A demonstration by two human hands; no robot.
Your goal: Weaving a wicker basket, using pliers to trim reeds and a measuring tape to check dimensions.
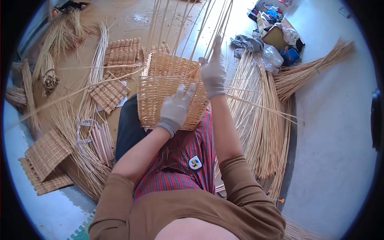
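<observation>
A woven straw-coloured basket (pixel 160 98) rests in my lap, tilted, with long upright stakes (pixel 166 32) rising from its rim. My left hand (pixel 176 109), in a pale grey glove, lies against the basket's near wall with its fingers stretched out and apart. At the right rim, my gloved right hand (pixel 214 72) points upward beside the stakes, fingers straight and thumb apart. Whether a strand touches its palm is hidden. Long loose strands (pixel 100 82) stick out to the left of the basket, and others (pixel 260 106) to the right.
Flat woven panels (pixel 122 54) lie beyond the basket and at lower left (pixel 48 152). Straw bundles (pixel 260 136) spread along my right, another (pixel 312 70) farther out. A bundle of pinkish rods (pixel 102 142) lies left. A cluttered box (pixel 276 38) stands at far right.
</observation>
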